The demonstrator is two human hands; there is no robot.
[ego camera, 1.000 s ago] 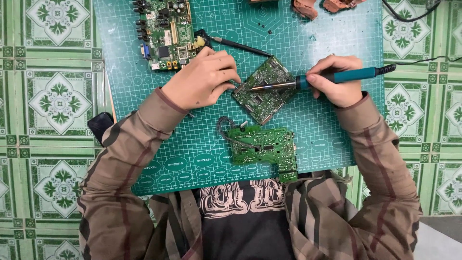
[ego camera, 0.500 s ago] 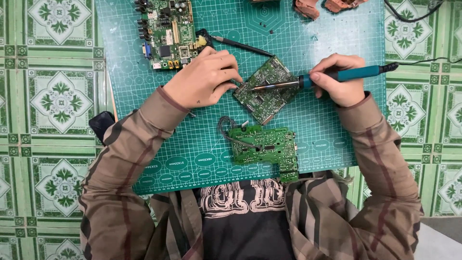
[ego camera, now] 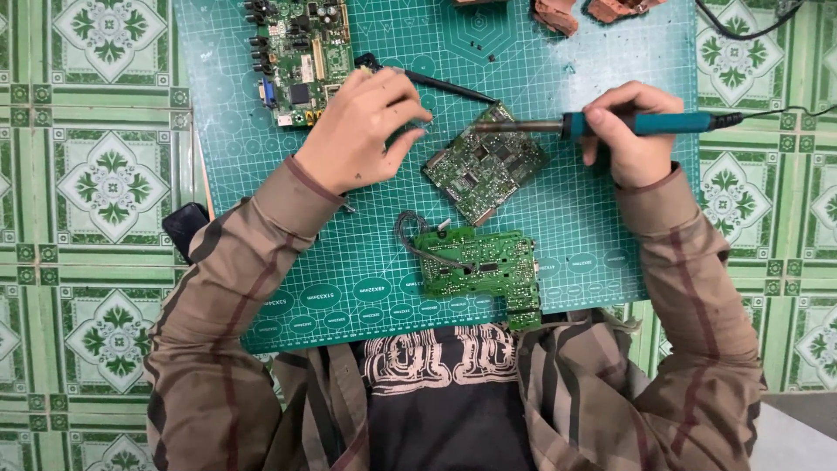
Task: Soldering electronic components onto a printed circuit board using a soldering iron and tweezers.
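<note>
A small green circuit board (ego camera: 485,167) lies tilted in the middle of the teal cutting mat (ego camera: 593,227). My right hand (ego camera: 635,133) grips a soldering iron (ego camera: 649,123) with a teal handle, and its metal tip reaches the board's upper edge. My left hand (ego camera: 360,129) hovers just left of that board with the fingers curled. It seems to pinch a thin wire, with a short end showing near the wrist. A second green board (ego camera: 478,262) with a grey cable loop lies nearer my body.
A larger board (ego camera: 301,51) with connectors sits at the mat's top left, and a black thin tool (ego camera: 440,84) lies beside it. Reddish-brown pieces (ego camera: 558,16) lie at the top edge. A black object (ego camera: 183,228) rests left of the mat. The iron's cord runs right over green patterned tiles.
My left hand has come off the tilted board and moved left. The soldering iron has risen slightly, so its tip now sits at the board's upper edge.
</note>
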